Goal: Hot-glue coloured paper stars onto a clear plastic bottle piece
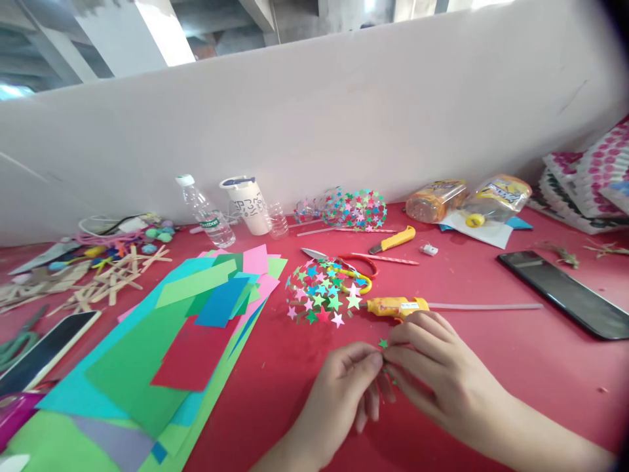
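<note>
My left hand [351, 380] and my right hand [437, 367] meet at the fingertips over the red table [265, 400]. Both are closed in a pinch, and the fingers mostly hide what is between them. Small green bits show just under the fingertips. A little green star [383, 343] appears right beyond them; whether it is held or lying there I cannot tell. Past my hands lies a yellow glue gun [397, 306] with a long glue stick [486, 306] in its back end. Left of its nozzle sits a clear rounded piece covered in coloured stars [322, 295].
Scissors [363, 265], a yellow utility knife [393, 240] and a star-covered bottle [356, 208] lie farther back. Coloured paper [142, 354] spreads on the left, near a phone [49, 351]. Another phone [565, 292] is at right. A water bottle [209, 213] and cup [250, 206] stand behind.
</note>
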Demonstrator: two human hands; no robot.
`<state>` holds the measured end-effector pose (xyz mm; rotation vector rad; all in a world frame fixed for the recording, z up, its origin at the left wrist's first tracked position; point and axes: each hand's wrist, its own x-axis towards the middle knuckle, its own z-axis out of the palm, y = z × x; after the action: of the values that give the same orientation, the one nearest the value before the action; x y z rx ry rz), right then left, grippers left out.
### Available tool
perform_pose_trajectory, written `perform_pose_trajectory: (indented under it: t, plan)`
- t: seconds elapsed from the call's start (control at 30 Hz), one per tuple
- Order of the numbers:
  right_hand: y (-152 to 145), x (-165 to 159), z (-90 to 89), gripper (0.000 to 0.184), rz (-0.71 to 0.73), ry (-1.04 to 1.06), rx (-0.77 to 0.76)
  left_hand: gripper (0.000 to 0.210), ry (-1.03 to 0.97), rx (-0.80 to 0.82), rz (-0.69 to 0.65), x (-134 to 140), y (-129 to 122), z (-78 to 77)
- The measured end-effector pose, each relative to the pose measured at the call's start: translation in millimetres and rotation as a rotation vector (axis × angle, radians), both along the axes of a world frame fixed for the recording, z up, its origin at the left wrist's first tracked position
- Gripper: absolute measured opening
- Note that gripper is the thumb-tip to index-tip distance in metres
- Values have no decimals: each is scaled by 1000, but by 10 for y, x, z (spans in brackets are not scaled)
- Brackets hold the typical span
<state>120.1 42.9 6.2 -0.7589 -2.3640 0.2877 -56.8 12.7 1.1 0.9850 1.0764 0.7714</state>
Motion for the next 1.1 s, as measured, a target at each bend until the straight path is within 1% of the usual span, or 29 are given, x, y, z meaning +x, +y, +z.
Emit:
perform_pose_trajectory:
  t: [0.1, 0.23, 0.3, 0.43, 0.5, 0.53, 0.57, 0.63, 0.67, 0.7, 0.73, 0.77, 0.87, 0.93, 1.0, 1.1]
  plan:
    - [6, 9, 21, 13, 6, 9, -65, 25, 20, 0, 20, -13, 4, -6]
    - [24, 8, 20, 10, -21, 41, -148, 26, 132, 58, -15, -16, -19, 2]
    - [18, -14, 10, 9, -31, 51, -171, 25, 154, 67, -21, -7, -31, 12]
    - [7, -24, 20, 11, -39, 75, -235, 19, 152, 72, -19, 5, -32, 45]
    - [32, 31, 37, 17, -57, 21, -234, 19, 188, 140, 1, -4, -40, 65]
    - [57, 73, 43, 23, -109, -33, -211, 19, 236, 215, 25, -13, -49, 73]
    - [89, 121, 45, 30, -200, -107, -185, 20, 297, 316, 45, -25, -63, 78]
    - [168, 216, 29, 43, -468, -285, -188, 21, 419, 552, 62, -52, -95, 77]
    - [210, 254, 9, 47, -585, -372, -238, 21, 463, 656, 64, -67, -111, 72]
    - [249, 282, -19, 47, -653, -429, -302, 20, 493, 737, 61, -83, -125, 67]
    - [283, 301, -53, 46, -683, -460, -359, 19, 511, 795, 58, -100, -135, 62]
    - [314, 311, -91, 42, -681, -466, -407, 18, 524, 838, 62, -120, -141, 58]
    - [386, 325, -202, 32, -641, -402, -475, 17, 555, 925, 106, -194, -134, 62]
    - [432, 346, -235, 30, -612, -341, -537, 15, 559, 972, 151, -254, -116, 77]
    - [474, 379, -205, 31, -576, -265, -617, 14, 542, 1006, 198, -312, -95, 97]
    - [495, 426, -41, 36, -503, -131, -734, 13, 481, 981, 313, -368, -66, 124]
